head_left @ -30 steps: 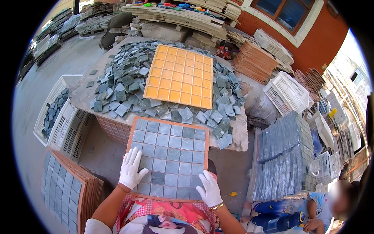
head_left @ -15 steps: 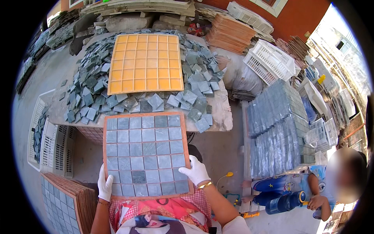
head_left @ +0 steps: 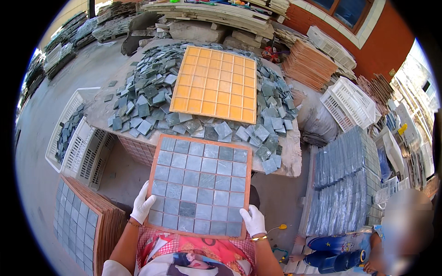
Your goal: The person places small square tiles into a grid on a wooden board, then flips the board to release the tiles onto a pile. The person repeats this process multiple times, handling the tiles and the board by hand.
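Observation:
A square reddish-brown tray (head_left: 248,184) filled with rows of grey-blue stone tiles (head_left: 191,177) leans against my lap, its far edge near the table. One tile in a lower row is darker than the others. My left hand (head_left: 142,204), in a white glove, grips the tray's left edge, thumb along the side. On the lower right edge my gloved right hand (head_left: 253,220) holds the tray, with some fingers hidden beneath. Beyond it, a yellow gridded mould (head_left: 214,85) with bare compartments rests on a pile of loose tiles (head_left: 138,103).
The pile covers a low table (head_left: 292,158). At left stand white crates (head_left: 87,149) and a stack of tiled trays (head_left: 108,230). Wrapped tile stacks (head_left: 340,184) sit to the right, with a white basket (head_left: 350,103) behind. A person holding a dark blue bottle (head_left: 340,262) is at lower right.
My view has turned left, so the scene sits further right and slightly tilted. My right hand has slid down the tray's edge; its thumb no longer lies over the tiles.

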`<state>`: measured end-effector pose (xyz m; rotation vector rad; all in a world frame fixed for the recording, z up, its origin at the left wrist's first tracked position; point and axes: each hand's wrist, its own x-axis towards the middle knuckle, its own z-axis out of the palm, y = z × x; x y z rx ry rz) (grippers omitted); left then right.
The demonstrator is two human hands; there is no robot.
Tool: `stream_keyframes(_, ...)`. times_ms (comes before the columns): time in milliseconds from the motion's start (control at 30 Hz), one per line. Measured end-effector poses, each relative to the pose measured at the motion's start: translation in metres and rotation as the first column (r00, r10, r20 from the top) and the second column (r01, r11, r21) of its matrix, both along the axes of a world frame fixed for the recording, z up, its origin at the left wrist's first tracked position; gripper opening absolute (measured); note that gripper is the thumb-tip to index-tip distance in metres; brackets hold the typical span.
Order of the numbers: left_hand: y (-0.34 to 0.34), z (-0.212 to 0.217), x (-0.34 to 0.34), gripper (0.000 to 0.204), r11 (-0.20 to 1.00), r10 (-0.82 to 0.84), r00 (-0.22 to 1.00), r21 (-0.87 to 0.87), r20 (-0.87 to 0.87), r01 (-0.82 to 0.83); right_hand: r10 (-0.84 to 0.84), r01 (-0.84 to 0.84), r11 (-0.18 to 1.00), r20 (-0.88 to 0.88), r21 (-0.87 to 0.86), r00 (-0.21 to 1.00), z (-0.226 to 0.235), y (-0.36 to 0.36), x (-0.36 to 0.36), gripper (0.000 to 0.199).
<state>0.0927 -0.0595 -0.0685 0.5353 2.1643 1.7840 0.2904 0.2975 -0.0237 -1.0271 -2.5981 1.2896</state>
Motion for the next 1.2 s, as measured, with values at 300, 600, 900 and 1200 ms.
stream_keyframes(300, 0.006, 0.000, -0.007, 0.069, 0.985, -0.088, 0.990, 0.157, 0.112, 0.070, -0.037, 0.047, 0.998, -0.205, 0.046, 0.978, -0.005, -0.003, 0.005, 0.032)
stream_keyframes(600, 0.003, -0.018, -0.014, 0.069, 0.995, -0.003, 0.995, -0.103, 0.099, 0.013, 0.288, -0.169, 0.767, -0.096, 0.619, 0.953, 0.043, -0.010, -0.027, 0.026)
stream_keyframes(900, 0.008, 0.001, 0.001, 0.061, 0.988, 0.070, 0.997, -0.140, -0.013, -0.071, 0.582, -0.551, 0.648, 0.125, 0.527, 0.804, 0.042, -0.011, -0.086, 0.035)
stream_keyframes(1200, 0.037, 0.093, 0.043, 0.056, 0.969, 0.190, 0.958, -0.114, -0.216, -0.218, 0.672, -0.493, 0.663, -0.156, 0.564, 0.724, 0.067, -0.021, -0.069, 0.024)
